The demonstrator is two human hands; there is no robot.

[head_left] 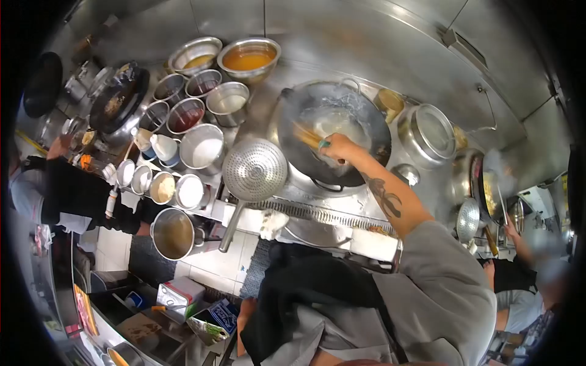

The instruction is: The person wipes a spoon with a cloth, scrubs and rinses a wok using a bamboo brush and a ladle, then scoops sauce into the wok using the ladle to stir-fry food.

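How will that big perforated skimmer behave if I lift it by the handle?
The skimmer looks like rigid metal, so it probably won't flex. Its wide head sits at one end of a slim handle, so expect it to feel head-heavy and perhaps twist. The bare, smooth-looking handle could be slippery if wet.

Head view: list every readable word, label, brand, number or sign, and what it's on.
No text reads clearly.
White tin: print too small to read.
Blue-and-white pack: lettering too blurred.
Orange-and-yellow panel, lower left: any print too blurred.
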